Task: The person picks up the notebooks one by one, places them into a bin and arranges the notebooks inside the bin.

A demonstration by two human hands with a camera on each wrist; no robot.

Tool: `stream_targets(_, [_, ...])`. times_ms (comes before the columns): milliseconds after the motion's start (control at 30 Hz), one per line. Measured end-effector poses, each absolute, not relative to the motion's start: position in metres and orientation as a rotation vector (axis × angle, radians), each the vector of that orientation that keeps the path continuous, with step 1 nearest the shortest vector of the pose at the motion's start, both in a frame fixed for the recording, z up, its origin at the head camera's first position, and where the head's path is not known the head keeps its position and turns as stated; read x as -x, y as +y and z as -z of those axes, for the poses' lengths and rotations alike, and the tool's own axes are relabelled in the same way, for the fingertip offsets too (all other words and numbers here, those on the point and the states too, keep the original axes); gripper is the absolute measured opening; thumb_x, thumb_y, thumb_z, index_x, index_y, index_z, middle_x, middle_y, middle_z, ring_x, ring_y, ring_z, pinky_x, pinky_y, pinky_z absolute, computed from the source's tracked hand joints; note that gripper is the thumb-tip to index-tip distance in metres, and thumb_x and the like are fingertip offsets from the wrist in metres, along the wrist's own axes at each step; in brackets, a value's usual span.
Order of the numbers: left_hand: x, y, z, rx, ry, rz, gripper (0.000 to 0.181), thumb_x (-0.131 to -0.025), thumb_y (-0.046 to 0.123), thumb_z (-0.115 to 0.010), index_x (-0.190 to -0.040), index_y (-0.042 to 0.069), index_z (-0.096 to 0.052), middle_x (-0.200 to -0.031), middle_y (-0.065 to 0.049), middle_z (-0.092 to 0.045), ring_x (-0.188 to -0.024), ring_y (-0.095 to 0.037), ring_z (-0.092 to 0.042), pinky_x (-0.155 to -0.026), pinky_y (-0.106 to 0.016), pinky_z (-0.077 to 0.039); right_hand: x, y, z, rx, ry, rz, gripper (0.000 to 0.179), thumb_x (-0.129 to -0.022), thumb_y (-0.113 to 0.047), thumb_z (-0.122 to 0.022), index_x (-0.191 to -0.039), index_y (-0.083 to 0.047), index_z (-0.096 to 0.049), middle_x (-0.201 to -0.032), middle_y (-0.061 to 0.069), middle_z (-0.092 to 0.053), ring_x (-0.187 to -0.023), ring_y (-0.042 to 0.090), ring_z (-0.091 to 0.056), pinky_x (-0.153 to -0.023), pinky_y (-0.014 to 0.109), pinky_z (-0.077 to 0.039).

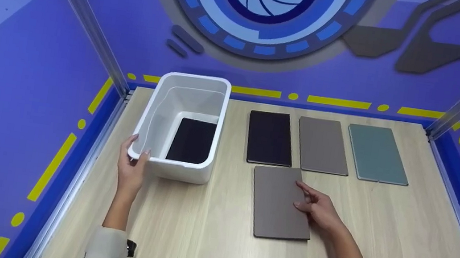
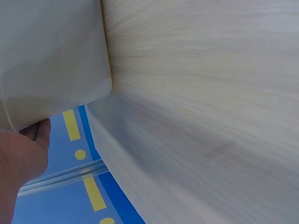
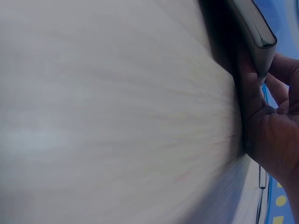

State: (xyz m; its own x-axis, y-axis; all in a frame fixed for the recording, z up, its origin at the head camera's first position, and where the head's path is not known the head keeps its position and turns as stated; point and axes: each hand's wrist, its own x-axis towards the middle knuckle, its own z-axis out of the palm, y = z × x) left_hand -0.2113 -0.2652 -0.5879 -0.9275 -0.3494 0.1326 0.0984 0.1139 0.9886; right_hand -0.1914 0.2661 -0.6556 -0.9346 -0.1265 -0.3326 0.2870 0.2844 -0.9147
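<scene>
My left hand [image 1: 132, 173] grips the near left corner of a white plastic bin [image 1: 179, 171], its thumb and fingertips at the rim. A black notebook [image 1: 192, 141] lies flat on the bin's floor. In the left wrist view the bin's outer wall [image 2: 51, 56] shows above the hand [image 2: 23, 154]. To the right, my right hand [image 1: 322, 211] pinches a grey-brown notebook [image 1: 277, 207] by its right edge. In the right wrist view this notebook [image 3: 254, 28] is close over the table, with part of the right hand [image 3: 273, 126] beneath its edge.
Behind the held notebook, a black notebook [image 1: 270, 139], another grey-brown notebook [image 1: 323, 146] and a green notebook [image 1: 378, 154] lie side by side on the wooden table [image 1: 217, 253]. Blue-purple panels [image 1: 108, 4] with metal posts [image 1: 88, 14] enclose the back and sides.
</scene>
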Motion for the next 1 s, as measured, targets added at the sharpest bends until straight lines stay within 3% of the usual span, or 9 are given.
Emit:
stream_targets(567, [0.2124, -0.2658, 0.588, -0.25, -2.077, 1.862, 0.057, -0.106, 0.008, -0.06, -0.159, 0.015, -0.042, -0.154, -0.016, -0.049, -0.132, -0.024, -0.05, -0.096, -0.013, -0.046, 0.1929, 0.2673, 0.6571, -0.128, 2.222, 1.669, 0.077, -0.096, -0.013, -0.076, -0.164, -0.015, -0.043, -0.086, -0.002, -0.041, -0.066, 0.012, -0.042, -0.058, 0.028, -0.041])
stream_targets(867, [0.2127, -0.2657, 0.5861, -0.239, -2.091, 1.854, 0.059, -0.106, 0.01, -0.06, -0.161, 0.015, -0.04, -0.158, -0.016, -0.046, -0.137, -0.029, -0.049, -0.097, -0.013, -0.045, 0.1929, 0.2665, 0.6524, -0.176, 2.142, 1.759, 0.078, -0.094, -0.006, -0.076, -0.164, -0.016, -0.044, -0.09, -0.003, -0.041, -0.067, 0.011, -0.039, -0.059, 0.026, -0.039])
stream_targets(1000, [0.2117, -0.2659, 0.5874, -0.25, -2.104, 1.846, 0.058, -0.106, 0.011, -0.061, -0.16, 0.016, -0.041, -0.156, -0.015, -0.047, -0.132, -0.026, -0.05, -0.094, -0.013, -0.046, 0.1927, 0.2672, 0.6539, -0.163, 2.165, 1.734, 0.078, -0.094, -0.008, -0.077, -0.164, -0.016, -0.044, -0.086, -0.003, -0.042, -0.067, 0.012, -0.041, -0.059, 0.027, -0.04])
